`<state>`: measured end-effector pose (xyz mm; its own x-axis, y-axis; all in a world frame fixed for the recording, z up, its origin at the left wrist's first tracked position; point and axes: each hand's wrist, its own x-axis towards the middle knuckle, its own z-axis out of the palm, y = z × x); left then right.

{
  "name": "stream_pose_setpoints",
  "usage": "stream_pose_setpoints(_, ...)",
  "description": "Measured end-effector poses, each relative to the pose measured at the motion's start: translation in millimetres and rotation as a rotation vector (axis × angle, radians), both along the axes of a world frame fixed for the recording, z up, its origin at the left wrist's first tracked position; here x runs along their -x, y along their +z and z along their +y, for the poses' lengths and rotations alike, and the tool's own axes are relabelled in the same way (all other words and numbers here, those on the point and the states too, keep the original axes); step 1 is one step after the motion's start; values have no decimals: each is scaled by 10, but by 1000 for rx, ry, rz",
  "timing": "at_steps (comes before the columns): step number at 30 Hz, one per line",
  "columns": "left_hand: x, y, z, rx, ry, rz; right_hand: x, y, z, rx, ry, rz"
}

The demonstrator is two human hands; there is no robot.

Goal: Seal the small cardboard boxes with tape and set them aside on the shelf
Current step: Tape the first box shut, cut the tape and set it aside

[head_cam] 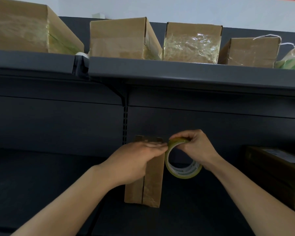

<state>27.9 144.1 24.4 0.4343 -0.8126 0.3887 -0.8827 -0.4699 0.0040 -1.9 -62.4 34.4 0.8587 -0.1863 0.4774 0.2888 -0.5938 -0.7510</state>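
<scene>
Two bare forearms reach in from the bottom edge toward the lower dark grey metal shelf (pixel 41 184). On the left, the left hand (pixel 140 160) lies flat, fingers straight, against the upper part of the tall, narrow brown cardboard box (pixel 152 186). The box stands upright on that shelf, with glossy tape showing along its centre seam lower down. The fingertips of this hand meet the roll of clear yellowish packing tape (pixel 184 174) just beside the box's upper right edge. The right hand (pixel 197 147) grips the roll at its top, thumb and fingers curled round the rim. The step in hand looks like laying or parting a strip at the top of the box. To do it well, the flat hand should pin the tape end firmly while the roll is drawn away taut and in line with the seam, so the strip goes down without creases; the slim box could tip if pushed sideways. Farther right sits another brown cardboard box (pixel 276 171), and above, a row of taped cardboard boxes (pixel 123 38) stands along the upper shelf (pixel 177 72).
</scene>
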Motion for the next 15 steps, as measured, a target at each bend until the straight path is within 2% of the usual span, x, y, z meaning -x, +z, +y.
stream_pose_setpoints(4, -19, 19, 86, 69, 27, 35, -10, -1, 10, -8, -4, 26)
stream_pose_setpoints(13, 4, -109, 199, 79, 417, -184, -29, 20, 32, -3, -3, 67)
stream_pose_setpoints(15, 22, -96, 136, 109, 348, -211, -31, 24, 23, 19, -19, 66)
